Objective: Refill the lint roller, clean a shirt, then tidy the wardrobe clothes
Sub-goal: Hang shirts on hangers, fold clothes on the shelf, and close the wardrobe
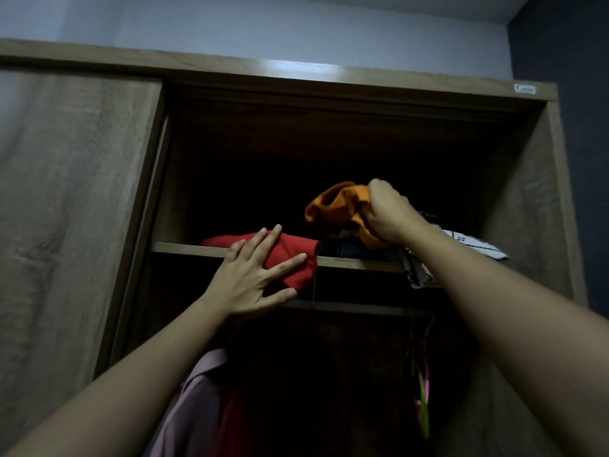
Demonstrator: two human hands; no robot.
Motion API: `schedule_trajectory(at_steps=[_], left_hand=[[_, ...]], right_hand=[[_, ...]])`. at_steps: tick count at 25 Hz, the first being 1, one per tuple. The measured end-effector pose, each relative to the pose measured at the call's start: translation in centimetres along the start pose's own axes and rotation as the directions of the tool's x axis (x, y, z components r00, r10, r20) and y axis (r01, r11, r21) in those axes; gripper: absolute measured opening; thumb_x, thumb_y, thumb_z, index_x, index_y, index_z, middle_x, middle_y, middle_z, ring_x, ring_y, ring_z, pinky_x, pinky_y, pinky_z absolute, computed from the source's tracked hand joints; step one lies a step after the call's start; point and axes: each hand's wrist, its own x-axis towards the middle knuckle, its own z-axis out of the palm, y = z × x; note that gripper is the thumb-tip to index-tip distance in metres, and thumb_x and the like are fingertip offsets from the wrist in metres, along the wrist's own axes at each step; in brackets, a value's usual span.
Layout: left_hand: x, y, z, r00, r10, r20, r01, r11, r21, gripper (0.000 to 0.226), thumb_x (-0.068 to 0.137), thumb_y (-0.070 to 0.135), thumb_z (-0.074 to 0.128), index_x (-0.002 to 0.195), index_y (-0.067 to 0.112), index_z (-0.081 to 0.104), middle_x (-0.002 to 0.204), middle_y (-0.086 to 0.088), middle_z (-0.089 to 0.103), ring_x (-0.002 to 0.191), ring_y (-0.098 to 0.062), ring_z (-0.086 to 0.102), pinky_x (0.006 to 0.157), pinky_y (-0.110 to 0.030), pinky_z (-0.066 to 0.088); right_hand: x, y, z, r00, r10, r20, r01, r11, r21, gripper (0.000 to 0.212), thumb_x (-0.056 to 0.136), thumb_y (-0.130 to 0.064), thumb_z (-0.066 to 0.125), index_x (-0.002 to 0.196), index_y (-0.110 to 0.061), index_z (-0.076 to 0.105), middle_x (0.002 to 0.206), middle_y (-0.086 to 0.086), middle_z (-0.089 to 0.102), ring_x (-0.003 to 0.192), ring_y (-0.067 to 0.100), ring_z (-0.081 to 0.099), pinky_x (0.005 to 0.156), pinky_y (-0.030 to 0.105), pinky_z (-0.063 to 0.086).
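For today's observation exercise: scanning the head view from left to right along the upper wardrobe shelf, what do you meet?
Closed wardrobe door → left hand flat on the red garment → orange garment → right hand gripping it → white patterned cloth.

Two hands reach up: the left hand (253, 275) at about 8 o'clock, the right hand (392, 214) at 2 o'clock. One wardrobe (362, 94) with one upper shelf (184, 248) shows. On the shelf lie one red garment (293, 255), one orange garment (336, 206), one dark garment (349, 247) and one white patterned cloth (474, 245). One pink garment (197, 400) hangs below at 7 o'clock.
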Motion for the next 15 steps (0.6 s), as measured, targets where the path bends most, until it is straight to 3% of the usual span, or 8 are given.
schedule_trajectory(at_steps=[3, 5, 7, 8, 10, 12, 15], left_hand=[[0.1, 0.1, -0.2, 1.0, 0.005, -0.011, -0.005, 1.0, -0.002, 0.059, 0.09, 0.069, 0.008, 0.144, 0.048, 0.0, 0.151, -0.02, 0.03, 0.132, -0.037, 0.041, 0.095, -0.05, 0.041], [0.2, -0.1, -0.4, 1.0, 0.021, -0.013, -0.021, 1.0, -0.001, 0.059, 0.09, 0.069, 0.008, 0.145, 0.048, 0.0, 0.15, -0.02, 0.032, 0.131, -0.037, 0.043, 0.094, -0.049, 0.042], [0.2, -0.3, -0.3, 1.0, 0.024, -0.017, -0.024, 1.0, 0.003, 0.059, 0.091, 0.069, 0.008, 0.145, 0.047, 0.001, 0.149, -0.02, 0.033, 0.13, -0.036, 0.044, 0.094, -0.049, 0.044], [0.1, -0.3, -0.2, 1.0, 0.02, -0.017, -0.02, 1.0, 0.001, 0.059, 0.091, 0.069, 0.009, 0.145, 0.047, 0.002, 0.149, -0.02, 0.034, 0.13, -0.036, 0.045, 0.093, -0.049, 0.044], [0.1, -0.1, -0.1, 1.0, 0.013, -0.012, -0.013, 1.0, -0.002, 0.059, 0.091, 0.068, 0.009, 0.145, 0.047, 0.002, 0.149, -0.019, 0.034, 0.129, -0.036, 0.046, 0.092, -0.05, 0.045], [0.1, -0.1, -0.2, 1.0, 0.011, 0.009, -0.011, 1.0, -0.008, 0.059, 0.091, 0.068, 0.009, 0.146, 0.046, 0.003, 0.149, -0.02, 0.035, 0.128, -0.036, 0.046, 0.092, -0.051, 0.045], [0.2, -0.3, -0.5, 0.997, 0.005, 0.082, -0.003, 1.0, -0.021, 0.059, 0.092, 0.067, 0.009, 0.146, 0.046, 0.002, 0.148, -0.021, 0.035, 0.128, -0.037, 0.047, 0.091, -0.051, 0.046]], right_hand=[[-0.4, 0.3, -2.3, 0.988, 0.079, -0.131, -0.051, 0.977, 0.209, 0.024, 0.097, -0.021, 0.04, 0.114, -0.006, 0.033, 0.093, 0.013, 0.051, 0.079, 0.029, 0.053, 0.065, 0.034, 0.036], [-0.8, 0.4, -4.0, 0.98, 0.04, -0.197, 0.029, 0.942, 0.333, 0.026, 0.096, -0.029, 0.042, 0.11, -0.01, 0.031, 0.092, 0.008, 0.051, 0.08, 0.024, 0.054, 0.068, 0.036, 0.041], [-1.1, 0.5, -5.9, 0.98, 0.008, -0.197, 0.068, 0.924, 0.376, 0.051, 0.089, -0.046, 0.052, 0.119, -0.012, 0.03, 0.105, 0.006, 0.049, 0.094, 0.02, 0.052, 0.08, 0.037, 0.045], [-1.1, 0.5, -6.9, 0.982, -0.002, -0.191, 0.071, 0.932, 0.354, 0.066, 0.083, -0.052, 0.06, 0.126, -0.012, 0.028, 0.116, 0.007, 0.047, 0.105, 0.021, 0.049, 0.088, 0.037, 0.044], [-0.9, 0.5, -9.2, 0.971, -0.055, -0.231, 0.113, 0.962, 0.247, 0.082, 0.072, -0.042, 0.076, 0.131, -0.01, 0.03, 0.126, 0.012, 0.045, 0.112, 0.022, 0.046, 0.089, 0.032, 0.04], [-0.7, 0.1, -11.6, 0.943, -0.117, -0.31, 0.175, 0.97, 0.167, 0.076, 0.071, -0.027, 0.079, 0.128, -0.006, 0.034, 0.122, 0.016, 0.048, 0.105, 0.023, 0.049, 0.08, 0.027, 0.035], [-0.7, -0.7, -14.8, 0.893, -0.143, -0.427, 0.211, 0.971, 0.115, 0.069, 0.075, -0.026, 0.075, 0.128, -0.005, 0.035, 0.12, 0.019, 0.049, 0.098, 0.023, 0.048, 0.075, 0.029, 0.033]])
